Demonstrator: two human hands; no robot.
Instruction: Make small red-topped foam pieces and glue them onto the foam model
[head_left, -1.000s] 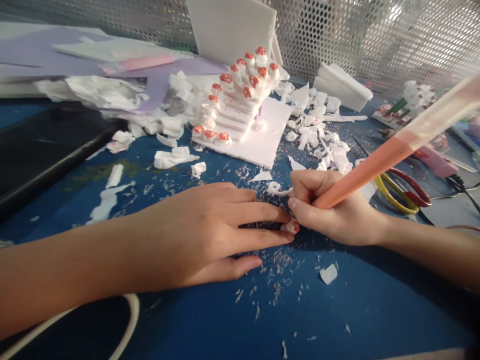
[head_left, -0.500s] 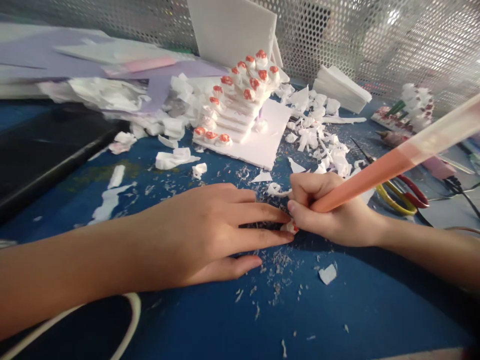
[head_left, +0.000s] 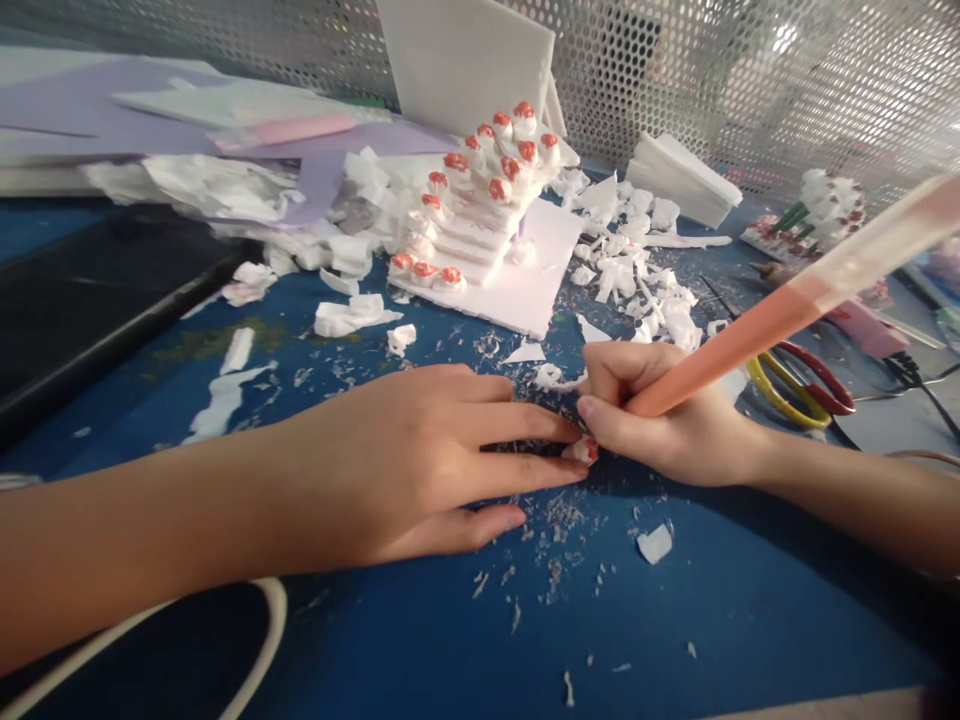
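Observation:
My left hand [head_left: 420,460] lies palm down on the blue tabletop, fingers stretched to the right. Between two of its fingertips it pins a small white paper ball [head_left: 582,452] with red colour on its top. My right hand [head_left: 667,420] is closed around a thick orange marker [head_left: 735,345], whose body slants up to the right. The marker's tip is hidden behind the fingers, close beside the ball. Beyond the hands stands a stepped white foam model [head_left: 469,245] on a white base [head_left: 551,265], carrying several white balls with red tops.
Paper scraps [head_left: 622,270] lie right of the model. Scissors [head_left: 802,390] with red and yellow handles and a pink glue gun [head_left: 862,325] lie at the right. A black tablet-like slab [head_left: 97,290] is at left, a white cable [head_left: 274,620] in front. Perforated metal [head_left: 712,80] stands behind.
My right hand and the marker have shifted very slightly up and right, showing more of the ball's red top. My left hand still pins the ball.

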